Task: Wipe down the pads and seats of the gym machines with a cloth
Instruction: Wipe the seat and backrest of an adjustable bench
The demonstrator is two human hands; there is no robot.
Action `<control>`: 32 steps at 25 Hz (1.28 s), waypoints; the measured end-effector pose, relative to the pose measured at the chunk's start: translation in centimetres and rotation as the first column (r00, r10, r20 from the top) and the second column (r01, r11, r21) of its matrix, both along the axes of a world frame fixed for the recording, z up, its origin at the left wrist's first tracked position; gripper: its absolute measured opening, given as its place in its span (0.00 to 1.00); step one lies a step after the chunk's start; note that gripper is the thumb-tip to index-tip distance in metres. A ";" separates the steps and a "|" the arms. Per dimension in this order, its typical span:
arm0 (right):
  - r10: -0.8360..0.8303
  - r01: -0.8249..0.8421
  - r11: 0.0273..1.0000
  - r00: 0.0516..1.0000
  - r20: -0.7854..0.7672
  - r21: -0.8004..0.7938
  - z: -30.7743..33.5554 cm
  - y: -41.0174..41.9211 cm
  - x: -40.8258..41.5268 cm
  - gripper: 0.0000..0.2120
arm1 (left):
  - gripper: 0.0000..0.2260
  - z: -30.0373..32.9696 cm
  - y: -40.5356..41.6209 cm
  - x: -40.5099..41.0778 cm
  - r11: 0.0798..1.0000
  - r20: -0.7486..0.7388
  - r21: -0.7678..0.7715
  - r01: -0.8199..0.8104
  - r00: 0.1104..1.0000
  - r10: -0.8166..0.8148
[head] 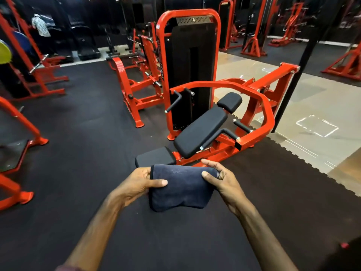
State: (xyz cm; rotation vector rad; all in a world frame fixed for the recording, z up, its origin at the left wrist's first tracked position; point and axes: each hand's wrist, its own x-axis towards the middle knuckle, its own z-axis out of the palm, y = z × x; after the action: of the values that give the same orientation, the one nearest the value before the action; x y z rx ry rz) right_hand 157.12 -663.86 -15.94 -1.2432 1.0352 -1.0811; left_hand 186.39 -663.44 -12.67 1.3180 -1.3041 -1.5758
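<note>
Left hand (136, 185) and right hand (221, 178) each pinch one end of a folded dark-blue cloth (180, 187), held above the black floor mat (78, 143), just before the machine's seat pad (155, 156).

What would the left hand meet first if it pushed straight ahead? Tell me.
Probably the seat pad just beyond the left hand, which grips the cloth; how far apart they are is unclear.
</note>
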 end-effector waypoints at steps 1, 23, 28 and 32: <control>0.022 -0.023 1.000 0.999 -0.045 -0.021 0.4 -2.0 -0.1 0.23 | 0.20 0.1 -2.1 0.4 0.998 0.035 -0.051 -0.043 0.998 0.045; 0.522 -0.636 0.766 0.529 -0.669 0.095 -6.0 -40.4 15.5 0.06 | 0.20 -16.1 -30.1 15.4 0.892 0.259 -0.138 -0.430 0.854 0.452; 0.647 -0.693 0.618 0.181 -0.741 0.370 -15.9 -52.7 23.9 0.10 | 0.13 -25.9 -39.1 22.5 0.937 0.455 -0.078 -0.340 0.824 0.337; 0.750 -0.752 0.422 -0.024 -0.661 0.507 -23.9 -61.3 28.8 0.05 | 0.18 -33.0 -44.4 27.5 0.977 0.605 -0.026 -0.214 0.774 0.185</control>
State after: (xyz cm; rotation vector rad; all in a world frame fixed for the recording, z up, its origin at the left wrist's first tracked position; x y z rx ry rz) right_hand 185.93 -725.12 -39.85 -2.0505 0.7201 0.5756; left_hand 213.84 -707.86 -45.66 2.0280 -1.4294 -1.0631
